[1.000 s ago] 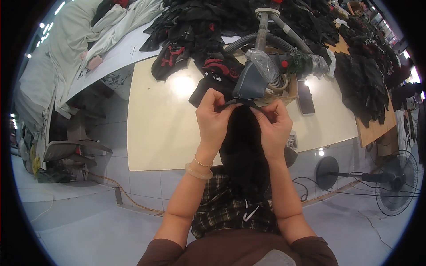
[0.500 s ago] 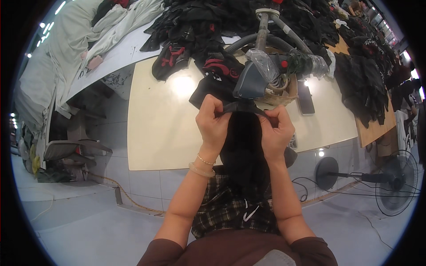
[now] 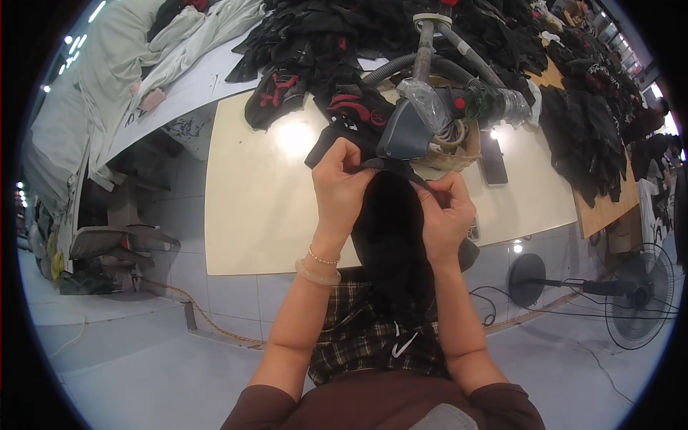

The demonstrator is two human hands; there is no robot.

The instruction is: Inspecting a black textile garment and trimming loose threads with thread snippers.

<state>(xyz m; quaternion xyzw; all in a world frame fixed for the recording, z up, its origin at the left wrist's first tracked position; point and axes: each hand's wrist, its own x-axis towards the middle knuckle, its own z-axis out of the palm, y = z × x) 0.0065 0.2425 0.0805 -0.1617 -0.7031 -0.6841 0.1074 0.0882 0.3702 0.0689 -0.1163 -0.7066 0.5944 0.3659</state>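
A black garment piece [image 3: 393,229] hangs between my hands, its lower part reaching down over my lap. My left hand [image 3: 339,183] is closed, pinching the left end of its upper edge. At the right end, my right hand [image 3: 447,215] grips the same edge between thumb and fingers. The edge is stretched in a band between them, right at the blue-grey head [image 3: 405,130] of a machine; whether the cloth touches it I cannot tell. Behind my left hand lies a black garment with red print [image 3: 351,107].
The machine stands on a cream tabletop [image 3: 258,208], with a phone [image 3: 494,162] to its right. A grey hose [image 3: 390,70] runs behind it. Heaps of black garments [image 3: 308,36] lie at the back and right. A standing fan [image 3: 638,294] is at the right, a chair [image 3: 107,242] at the left.
My left hand has moved slightly up and to the left, so the held edge now slants down toward the right. My right hand has hardly moved.
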